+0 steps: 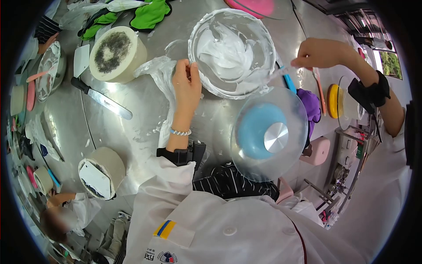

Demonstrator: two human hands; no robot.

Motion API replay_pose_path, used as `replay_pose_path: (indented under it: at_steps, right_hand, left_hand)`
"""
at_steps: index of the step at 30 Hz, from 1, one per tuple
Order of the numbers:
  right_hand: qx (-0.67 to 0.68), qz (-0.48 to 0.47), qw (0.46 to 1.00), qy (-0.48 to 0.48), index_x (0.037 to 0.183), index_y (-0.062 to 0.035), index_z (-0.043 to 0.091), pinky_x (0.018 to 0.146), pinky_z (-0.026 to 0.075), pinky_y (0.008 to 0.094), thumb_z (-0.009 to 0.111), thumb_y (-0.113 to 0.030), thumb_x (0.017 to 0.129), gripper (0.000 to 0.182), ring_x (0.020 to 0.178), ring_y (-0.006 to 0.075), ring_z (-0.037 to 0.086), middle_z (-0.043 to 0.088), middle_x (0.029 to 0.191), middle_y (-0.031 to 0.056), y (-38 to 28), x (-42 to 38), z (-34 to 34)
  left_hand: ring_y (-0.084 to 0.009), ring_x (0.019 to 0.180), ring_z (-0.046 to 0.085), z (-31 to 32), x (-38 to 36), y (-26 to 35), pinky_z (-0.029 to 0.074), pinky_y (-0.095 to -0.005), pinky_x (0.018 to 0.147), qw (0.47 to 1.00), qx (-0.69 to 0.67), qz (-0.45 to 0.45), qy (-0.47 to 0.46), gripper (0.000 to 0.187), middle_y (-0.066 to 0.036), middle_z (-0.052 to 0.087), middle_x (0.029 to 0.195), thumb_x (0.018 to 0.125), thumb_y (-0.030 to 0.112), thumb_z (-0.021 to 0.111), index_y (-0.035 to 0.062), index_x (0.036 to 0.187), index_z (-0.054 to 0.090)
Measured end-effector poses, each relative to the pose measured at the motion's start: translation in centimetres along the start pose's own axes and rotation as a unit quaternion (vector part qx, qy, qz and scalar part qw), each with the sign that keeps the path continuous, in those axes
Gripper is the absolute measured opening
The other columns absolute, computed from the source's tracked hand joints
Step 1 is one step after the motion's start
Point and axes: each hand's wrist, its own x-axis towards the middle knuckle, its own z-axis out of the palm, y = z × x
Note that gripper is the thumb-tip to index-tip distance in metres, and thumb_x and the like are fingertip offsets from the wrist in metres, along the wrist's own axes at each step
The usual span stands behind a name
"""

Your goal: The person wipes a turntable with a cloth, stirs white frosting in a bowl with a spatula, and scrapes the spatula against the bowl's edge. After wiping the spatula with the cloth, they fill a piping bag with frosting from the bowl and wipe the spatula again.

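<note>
A glass bowl [192,53] of white cream [224,50] stands on the steel table, its rim and inner wall smeared. My left hand [187,81] has its fingers curled and closed at the bowl's left rim. Beside it lies a crumpled plastic piping bag [163,72]. To the right of the bowl, my right hand [323,53] is raised with its fingers pinched together. A blurred, translucent flat tool [277,74] reaches from those fingertips toward the bowl's right rim; I cannot tell its exact kind. Close below is a clear turntable [293,165] with a blue base.
A speckled round cake form [136,50], a palette knife [107,102] and a white scraper [81,60] lie left. Another round form [115,165] holds a white card near the front edge. Green gloves [149,15] lie behind. A person [79,211] is at lower left.
</note>
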Motion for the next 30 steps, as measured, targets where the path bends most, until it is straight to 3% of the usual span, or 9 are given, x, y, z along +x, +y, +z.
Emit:
replay_pose_path:
  at_steps: [3,6,7,10,14,23,30]
  right_hand:
    - [0.173,0.026,0.979,-0.107,0.052,-0.0039,0.047,0.039,0.029,0.0251,0.041,-0.042,0.084,0.050,0.039,0.0098,0.033,0.036,0.043,0.0007,-1.4,0.8,1.0]
    - [0.277,0.012,0.960,-0.043,0.053,-0.0037,0.046,0.037,0.025,0.0238,0.040,-0.042,0.085,0.050,0.038,0.0085,0.030,0.032,0.043,-0.0004,-2.1,3.3,2.7]
    - [0.330,0.036,0.943,-0.037,0.053,-0.0039,0.045,0.036,0.024,0.0239,0.040,-0.042,0.085,0.049,0.036,0.0078,0.028,0.031,0.041,-0.0015,-1.9,3.8,2.7]
    - [0.252,0.038,0.967,-0.021,0.053,-0.0040,0.046,0.036,0.023,0.0235,0.040,-0.041,0.085,0.049,0.034,0.0072,0.028,0.029,0.039,-0.0025,0.1,3.3,1.1]
    - [0.180,0.007,0.978,-0.101,0.054,-0.0038,0.048,0.035,0.021,0.0224,0.040,-0.038,0.085,0.046,0.033,0.0060,0.028,0.029,0.038,-0.0035,-0.4,0.7,-0.1]
    - [0.255,-0.015,0.964,-0.076,0.057,-0.0034,0.049,0.034,0.019,0.0231,0.041,-0.038,0.086,0.046,0.033,0.0054,0.024,0.027,0.038,-0.0042,-0.6,3.0,0.7]
    - [0.309,-0.009,0.950,-0.051,0.059,-0.0041,0.049,0.034,0.018,0.0221,0.041,-0.041,0.086,0.046,0.033,0.0047,0.021,0.026,0.038,-0.0046,-0.8,3.5,1.0]
  left_hand:
    - [-0.0109,0.052,0.038,0.2,0.4,-0.5,0.033,-0.0242,0.046,1.000,0.014,0.021,0.012,0.013,-0.005,0.043,0.060,0.083,0.010,0.049,-0.0013,0.079,0.044]
    - [-0.0096,0.051,0.037,-0.3,0.6,-1.1,0.032,-0.0235,0.045,1.000,0.003,0.015,0.006,0.014,-0.004,0.044,0.061,0.084,0.012,0.048,-0.0008,0.079,0.044]
    - [-0.0084,0.051,0.038,-0.4,0.6,-1.3,0.034,-0.0226,0.045,0.999,-0.040,-0.024,-0.016,0.014,-0.003,0.044,0.062,0.084,0.012,0.048,-0.0002,0.080,0.044]
    - [-0.0064,0.051,0.042,-0.8,0.6,-1.1,0.039,-0.0212,0.045,0.986,-0.121,-0.104,-0.040,0.013,-0.002,0.046,0.064,0.085,0.013,0.047,0.0008,0.082,0.045]
    - [-0.0066,0.057,0.050,-1.1,1.6,-1.0,0.047,-0.0214,0.049,0.969,-0.164,-0.171,-0.072,0.012,-0.002,0.050,0.068,0.086,0.014,0.045,0.0017,0.085,0.045]
    - [-0.0071,0.065,0.051,-2.4,1.9,0.3,0.047,-0.0229,0.059,0.928,-0.241,-0.257,-0.119,0.016,0.000,0.052,0.075,0.089,0.017,0.037,0.0051,0.091,0.048]
    - [-0.0079,0.065,0.051,-2.7,1.6,0.0,0.048,-0.0241,0.060,0.925,-0.257,-0.258,-0.111,0.017,-0.001,0.052,0.076,0.089,0.016,0.035,0.0050,0.092,0.047]
